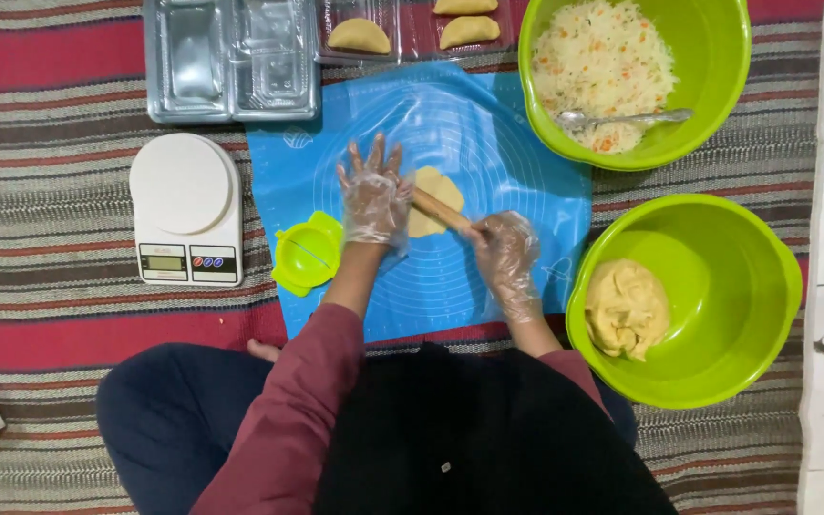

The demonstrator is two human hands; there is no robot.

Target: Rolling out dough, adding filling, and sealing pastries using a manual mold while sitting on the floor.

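Both hands wear clear plastic gloves. My left hand (374, 195) lies flat, fingers spread, on one end of a thin wooden rolling pin (441, 212). My right hand (504, 253) is closed around the pin's other end. The pin lies across a small flattened piece of yellow dough (439, 191) on a blue silicone mat (488, 124) spread over a striped rug.
A yellow-green dumpling press (305, 252) sits on the mat's left edge beside a white kitchen scale (187, 210). One green bowl (717, 67) holds rice-like filling and a spoon (622, 119); another (727, 305) holds a dough lump (627, 310). Clear trays (231, 57) and folded pastries (360, 36) lie beyond.
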